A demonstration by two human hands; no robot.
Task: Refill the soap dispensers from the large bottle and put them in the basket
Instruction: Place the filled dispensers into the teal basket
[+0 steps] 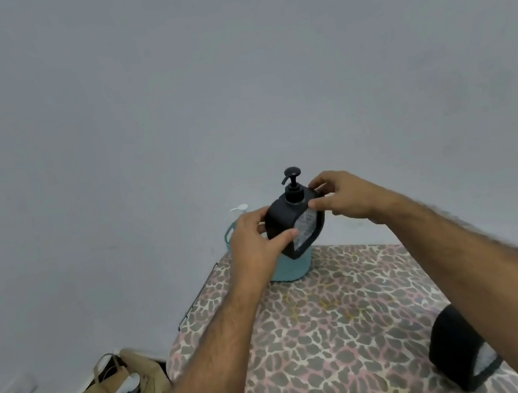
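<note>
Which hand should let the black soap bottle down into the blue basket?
Probably the left hand. It grips the black dispenser low around its body, right over the basket. The right hand only pinches the upper corner.
</note>
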